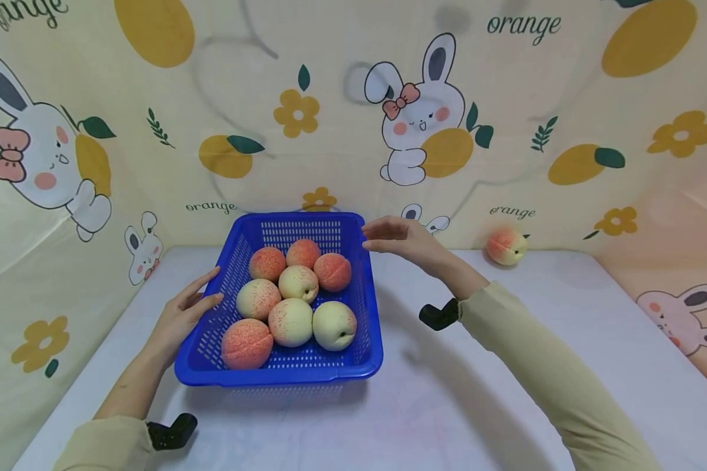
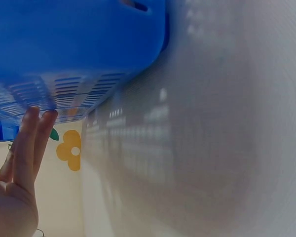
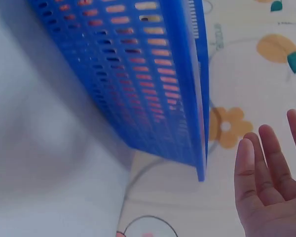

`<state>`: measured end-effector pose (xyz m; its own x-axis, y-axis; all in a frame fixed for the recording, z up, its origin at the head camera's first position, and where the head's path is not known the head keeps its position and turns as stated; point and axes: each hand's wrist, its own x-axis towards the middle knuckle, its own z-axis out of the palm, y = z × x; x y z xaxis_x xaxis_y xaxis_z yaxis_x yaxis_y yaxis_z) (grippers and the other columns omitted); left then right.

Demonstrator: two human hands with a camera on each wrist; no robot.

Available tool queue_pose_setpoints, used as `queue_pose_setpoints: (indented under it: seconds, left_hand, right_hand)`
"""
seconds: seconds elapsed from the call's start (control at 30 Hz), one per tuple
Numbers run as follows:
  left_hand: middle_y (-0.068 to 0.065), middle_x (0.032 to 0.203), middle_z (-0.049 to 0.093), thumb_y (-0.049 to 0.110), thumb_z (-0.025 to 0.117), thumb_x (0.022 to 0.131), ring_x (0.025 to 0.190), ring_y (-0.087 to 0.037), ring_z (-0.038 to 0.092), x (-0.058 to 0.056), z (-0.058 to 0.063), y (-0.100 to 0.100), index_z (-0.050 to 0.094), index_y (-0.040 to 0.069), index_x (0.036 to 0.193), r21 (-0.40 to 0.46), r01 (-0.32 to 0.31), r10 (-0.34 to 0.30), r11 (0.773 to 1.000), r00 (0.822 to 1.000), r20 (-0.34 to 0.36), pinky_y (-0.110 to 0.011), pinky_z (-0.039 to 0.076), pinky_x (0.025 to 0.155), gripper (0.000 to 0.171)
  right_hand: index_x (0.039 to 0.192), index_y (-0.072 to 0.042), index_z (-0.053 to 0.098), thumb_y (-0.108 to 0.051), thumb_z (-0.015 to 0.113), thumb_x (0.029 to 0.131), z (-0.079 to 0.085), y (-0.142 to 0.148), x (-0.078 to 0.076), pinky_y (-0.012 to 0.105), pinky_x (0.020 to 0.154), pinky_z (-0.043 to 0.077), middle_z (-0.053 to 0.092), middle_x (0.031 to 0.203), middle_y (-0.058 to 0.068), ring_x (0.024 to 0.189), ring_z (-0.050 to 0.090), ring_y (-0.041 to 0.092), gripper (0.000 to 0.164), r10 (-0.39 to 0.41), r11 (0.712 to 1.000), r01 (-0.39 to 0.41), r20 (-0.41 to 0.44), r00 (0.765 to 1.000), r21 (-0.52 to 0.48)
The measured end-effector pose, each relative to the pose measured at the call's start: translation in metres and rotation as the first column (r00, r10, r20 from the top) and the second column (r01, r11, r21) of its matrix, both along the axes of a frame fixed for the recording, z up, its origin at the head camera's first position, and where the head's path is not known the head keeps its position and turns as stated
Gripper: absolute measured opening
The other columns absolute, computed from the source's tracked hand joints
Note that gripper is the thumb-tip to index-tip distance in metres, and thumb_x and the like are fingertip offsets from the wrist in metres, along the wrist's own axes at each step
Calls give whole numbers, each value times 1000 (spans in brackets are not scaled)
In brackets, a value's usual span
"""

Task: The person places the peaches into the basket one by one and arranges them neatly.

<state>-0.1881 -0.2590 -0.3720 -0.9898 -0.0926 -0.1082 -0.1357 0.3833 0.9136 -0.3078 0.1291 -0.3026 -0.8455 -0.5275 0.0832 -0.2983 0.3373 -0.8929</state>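
Note:
A blue plastic basket (image 1: 283,376) with slotted walls carries several peaches (image 1: 291,320), some pale and some reddish. At its left side my left hand (image 1: 179,317) holds the rim, thumb over the top. In the left wrist view, two fingers (image 2: 27,148) of that hand reach against the slotted outer wall below the rim. My right hand (image 1: 403,242) is raised beside the far right corner of the basket. The right wrist view shows its fingers (image 3: 245,163) extended and apart from the basket wall (image 3: 138,74), with nothing in them.
A single peach (image 1: 505,246) lies at the back right of the white table (image 1: 477,405), close to the printed backdrop (image 1: 330,163). Patterned cloth also rises at both sides. Each wrist wears a black camera mount (image 1: 438,315).

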Motion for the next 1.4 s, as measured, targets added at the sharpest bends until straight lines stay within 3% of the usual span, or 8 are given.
queue_pose_setpoints:
  seconds: [0.17, 0.27, 0.43, 0.57, 0.67, 1.03, 1.27, 1.4]
  left_hand:
    - [-26, 144, 39, 45, 51, 97, 108, -25, 58, -1, -1, 1, 23, 31, 153, 2, 1, -1, 1000, 1000, -3, -37, 58, 77, 64]
    - [-26, 145, 38, 45, 51, 97, 111, -28, 57, -1, -1, 0, 22, 32, 153, 1, 1, -1, 1000, 1000, 0, -37, 58, 78, 64]
    - [-26, 144, 39, 45, 51, 96, 106, -24, 60, -2, -2, -1, 22, 32, 153, 10, 3, -3, 1000, 1000, 8, -36, 58, 77, 65]
    - [-27, 142, 41, 43, 52, 97, 98, -17, 62, 0, -3, -1, 22, 31, 153, 22, 6, -6, 1000, 1000, 7, -35, 58, 74, 65]
    - [-27, 144, 39, 44, 51, 97, 102, -20, 61, 0, -4, -1, 22, 32, 153, 10, 3, -3, 1000, 1000, 8, -36, 58, 76, 65]
    - [-27, 142, 42, 44, 52, 96, 101, -18, 61, -1, -4, -3, 22, 32, 153, -14, -5, 5, 1000, 1000, -6, -32, 57, 75, 65]
    - [-26, 143, 42, 44, 53, 96, 103, -20, 60, -2, -3, -1, 23, 32, 153, 0, -4, 4, 1000, 1000, -5, -31, 57, 76, 65]
    - [-26, 142, 43, 44, 52, 96, 102, -20, 61, -1, -3, -1, 22, 32, 153, 3, -7, 7, 1000, 1000, -1, -32, 57, 76, 65]
  right_hand:
    - [128, -10, 57, -28, 67, 90, 2, 14, -4, 47, 103, 44, 59, 129, 12, 118, 56, 24, 43, -39, 999, 39, -24, 999, 15]
    - [128, -9, 57, -30, 66, 90, 0, 23, -7, 46, 101, 45, 60, 128, 12, 116, 58, 23, 44, -84, 996, 84, -23, 996, 18]
    - [128, -8, 57, -31, 67, 90, -6, 38, -12, 31, 93, 50, 60, 127, 14, 108, 60, 15, 45, -167, 986, 167, -25, 986, -15]
    - [129, -5, 56, -31, 66, 91, -11, 48, -17, 34, 96, 49, 59, 126, 12, 107, 59, 13, 47, -207, 978, 207, -9, 978, -28]
    - [130, -4, 55, -33, 65, 91, -12, 53, -19, 40, 100, 47, 58, 127, 11, 108, 57, 14, 49, -229, 973, 229, -13, 973, -12]
    - [132, -4, 51, -39, 67, 89, -17, 71, -26, 31, 99, 45, 58, 123, 4, 108, 55, 12, 58, -296, 955, 296, 0, 955, 8]
    - [135, -3, 49, -42, 65, 89, -24, 89, -29, 43, 106, 39, 54, 129, 10, 112, 51, 16, 62, -381, 923, 381, -10, 924, 46]
    - [135, -3, 48, -41, 65, 90, -31, 99, -33, 41, 105, 39, 52, 132, 13, 113, 50, 17, 62, -442, 895, 443, -26, 897, 55]
